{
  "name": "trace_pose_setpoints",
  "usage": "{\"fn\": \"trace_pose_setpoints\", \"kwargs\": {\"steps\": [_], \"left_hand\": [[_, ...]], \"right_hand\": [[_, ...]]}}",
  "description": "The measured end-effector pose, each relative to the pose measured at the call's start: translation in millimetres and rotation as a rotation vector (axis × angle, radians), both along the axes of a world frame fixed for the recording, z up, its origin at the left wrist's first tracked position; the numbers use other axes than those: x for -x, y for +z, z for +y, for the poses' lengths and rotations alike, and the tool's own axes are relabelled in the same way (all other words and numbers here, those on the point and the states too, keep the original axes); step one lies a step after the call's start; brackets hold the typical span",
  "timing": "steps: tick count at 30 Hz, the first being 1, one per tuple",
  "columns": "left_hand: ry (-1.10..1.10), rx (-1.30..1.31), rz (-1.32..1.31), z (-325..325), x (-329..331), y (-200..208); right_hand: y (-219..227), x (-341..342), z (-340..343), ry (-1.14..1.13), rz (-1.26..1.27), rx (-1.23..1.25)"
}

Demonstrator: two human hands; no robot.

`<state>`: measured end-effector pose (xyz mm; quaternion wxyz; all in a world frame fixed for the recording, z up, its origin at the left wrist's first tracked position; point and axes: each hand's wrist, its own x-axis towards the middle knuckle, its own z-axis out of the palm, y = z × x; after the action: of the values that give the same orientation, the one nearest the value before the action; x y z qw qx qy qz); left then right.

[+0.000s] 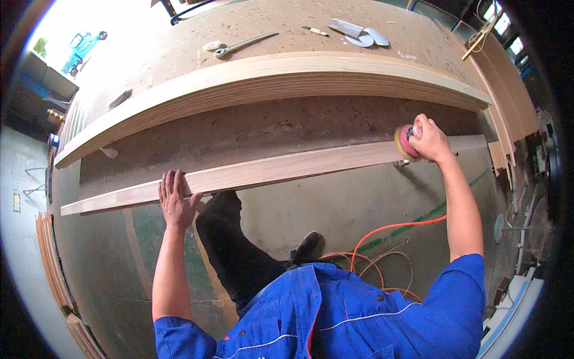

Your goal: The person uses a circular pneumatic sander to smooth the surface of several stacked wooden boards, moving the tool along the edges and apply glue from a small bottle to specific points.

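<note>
My right hand [429, 141] is wrapped round a round pneumatic sander [406, 142] with a red and yellow pad. The sander stands on the right part of a long, pale wooden board [287, 167]. This board lies along the near edge of the workbench. Toward its left end, my left hand [176, 200] rests on the board with the fingers stretched across the wood and the thumb spread to the side. An orange hose [388, 227] runs from below my right forearm down to the floor.
Beyond the board lies a row of stacked wooden boards [275, 66]. Farther back on the bench [287, 27] are a ratchet wrench [245, 44], a small knife [315, 30] and flat scrapers [353, 30]. Coiled hose [394, 254] lies on the floor near my foot. Planks [51, 257] stand at far left.
</note>
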<state>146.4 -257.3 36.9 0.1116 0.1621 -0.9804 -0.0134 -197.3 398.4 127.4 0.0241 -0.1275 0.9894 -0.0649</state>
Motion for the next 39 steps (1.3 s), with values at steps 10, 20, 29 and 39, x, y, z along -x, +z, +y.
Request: {"fn": "trace_pose_setpoints", "kwargs": {"steps": [10,20,29,39], "left_hand": [[0.011,-0.053,0.016,3.8,-5.3,-1.2],[-0.009,-0.102,0.061,40.8,19.8,1.9],[0.133,-0.238,0.149,-35.6,25.3,26.2],[0.544,-0.056,0.055,-149.9,31.1,8.4]], "right_hand": [[19.8,-64.1,-122.5,0.225,-0.056,0.037],[28.5,-79.3,-175.4,0.290,-0.082,0.043],[28.3,-50.5,-107.0,0.036,-0.068,0.026],[10.8,-16.9,-58.8,-0.067,0.011,-0.060]]}}
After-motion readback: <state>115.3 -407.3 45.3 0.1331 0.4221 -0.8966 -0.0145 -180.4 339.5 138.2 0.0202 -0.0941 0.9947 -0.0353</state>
